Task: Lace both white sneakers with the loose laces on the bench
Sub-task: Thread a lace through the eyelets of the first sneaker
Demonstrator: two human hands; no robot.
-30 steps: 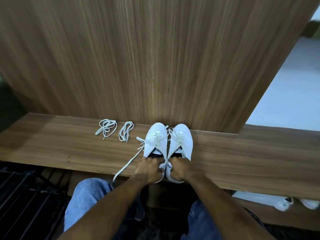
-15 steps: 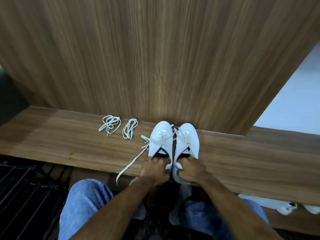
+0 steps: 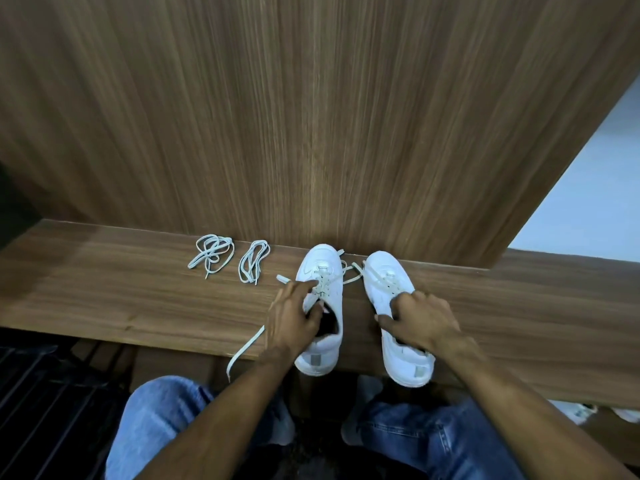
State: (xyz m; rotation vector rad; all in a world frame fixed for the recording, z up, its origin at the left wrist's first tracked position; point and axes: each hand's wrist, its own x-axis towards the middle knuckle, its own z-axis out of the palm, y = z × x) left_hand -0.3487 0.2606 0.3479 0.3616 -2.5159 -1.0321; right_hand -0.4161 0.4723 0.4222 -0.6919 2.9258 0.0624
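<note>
Two white sneakers stand on the wooden bench (image 3: 104, 296), toes against the back panel and heels over the front edge. My left hand (image 3: 292, 317) grips the left sneaker (image 3: 322, 259) at its opening, thumb inside and index finger lying on the laces. My right hand (image 3: 420, 318) curls over the tongue of the right sneaker (image 3: 384, 268), with the thumb on its inner side. Both sneakers carry partly threaded laces; one long lace end (image 3: 246, 344) trails off the bench edge. Two loose lace bundles (image 3: 211, 256) (image 3: 254, 261) lie to the left.
A tall wooden panel (image 3: 311, 116) rises right behind the bench. Pale floor (image 3: 588, 202) shows at the right. Below the bench sit other white shoes (image 3: 575, 412) at the right and a black slatted rack (image 3: 41, 403) at the left. My jeans-clad knees (image 3: 162, 417) are close to the edge.
The sneakers, side by side before, now stand apart, the right one shifted right. Both hands moved from the heels forward onto the lace area.
</note>
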